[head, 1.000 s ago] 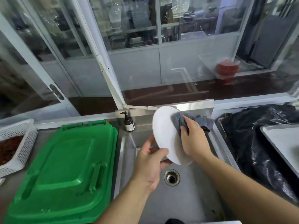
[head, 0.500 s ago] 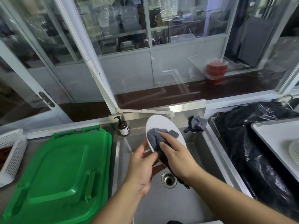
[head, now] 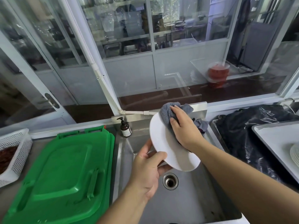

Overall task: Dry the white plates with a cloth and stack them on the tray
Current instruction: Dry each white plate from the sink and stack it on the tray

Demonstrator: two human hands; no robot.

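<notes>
the left hand (head: 146,171) pinches the lower rim of a white plate (head: 168,147), thumb on its face, holding it tilted on edge above the steel sink (head: 186,206) and its drain (head: 170,181). the right hand (head: 184,128) presses a grey cloth (head: 168,112) against the plate's upper edge, fingers curled round the cloth. at the far right a white tray (head: 273,138) carries a stack of plates (head: 294,152), beside a black plastic bag (head: 242,126); a green lid (head: 63,175) lies left of the sink.
</notes>
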